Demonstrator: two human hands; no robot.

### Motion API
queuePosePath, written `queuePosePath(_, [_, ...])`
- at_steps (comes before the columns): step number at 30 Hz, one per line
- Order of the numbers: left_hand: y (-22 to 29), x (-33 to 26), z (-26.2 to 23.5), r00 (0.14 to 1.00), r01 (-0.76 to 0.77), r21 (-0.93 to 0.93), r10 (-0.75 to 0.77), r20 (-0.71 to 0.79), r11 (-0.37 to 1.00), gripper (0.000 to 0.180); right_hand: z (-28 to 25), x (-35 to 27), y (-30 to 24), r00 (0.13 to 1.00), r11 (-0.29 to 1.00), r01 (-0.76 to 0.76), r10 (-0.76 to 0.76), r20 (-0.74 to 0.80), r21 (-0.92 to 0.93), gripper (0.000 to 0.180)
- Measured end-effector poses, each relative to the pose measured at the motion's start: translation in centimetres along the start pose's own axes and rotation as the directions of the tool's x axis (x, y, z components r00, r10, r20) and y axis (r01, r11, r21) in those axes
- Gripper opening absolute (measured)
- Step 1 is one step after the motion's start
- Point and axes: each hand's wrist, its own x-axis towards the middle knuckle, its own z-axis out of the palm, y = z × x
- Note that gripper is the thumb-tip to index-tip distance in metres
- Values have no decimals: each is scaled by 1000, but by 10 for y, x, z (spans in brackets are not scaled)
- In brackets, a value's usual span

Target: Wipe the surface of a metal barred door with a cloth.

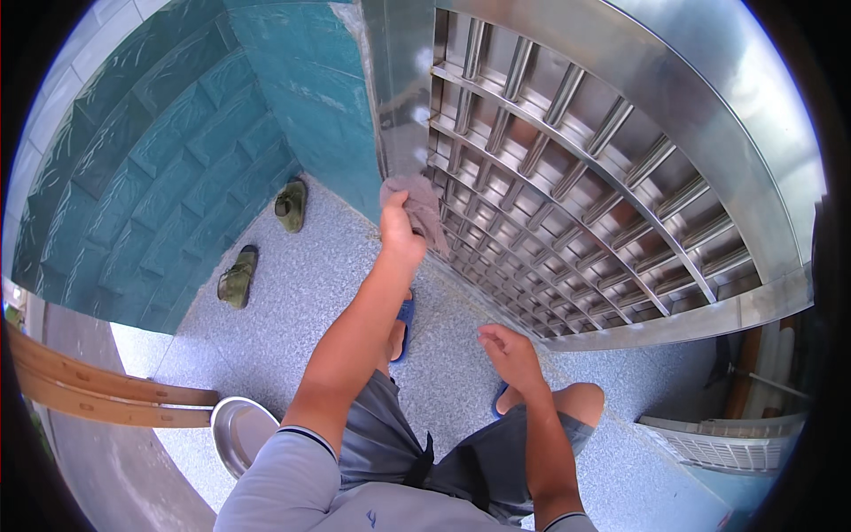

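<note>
My left hand [402, 232] is closed round a greyish-pink cloth [424, 202]. It presses the cloth to the lower part of a stainless-steel door frame [403, 115], beside the teal tiled wall. Right of the cloth stands a shiny steel door [567, 168] with a grid of bars. My right hand [511, 355] hangs above my right knee, near the door's bottom edge and apart from it. Its fingers are curled in, and nothing shows in them.
Two green shoes [291, 206] lie along the teal wall [168, 168] on the speckled floor [292, 284]. At left, a metal basin [229, 443] sits by a curved wooden piece [124, 395]. A white slatted rack [736, 448] and some pipes are at right.
</note>
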Motion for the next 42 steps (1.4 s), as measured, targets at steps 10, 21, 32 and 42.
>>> queuePosePath(10, [-36,3,31,735,-610,743,547,400,276,42,-3,-4,-3,1000,997,20,-20,-1,-70,21])
queuePosePath(21, [-93,-37,7,887,-448,598,416,202,664,41,-11,-3,-2,999,988,30,-33,-18,-149,21])
queuePosePath(32, [-61,-10,27,897,-409,296,439,-41,863,37,-10,-6,-7,1000,985,-1,2,5,-175,21])
queuePosePath(42, [-57,16,9,922,-383,412,368,119,827,52,-14,-10,-3,999,964,-2,16,50,-267,24])
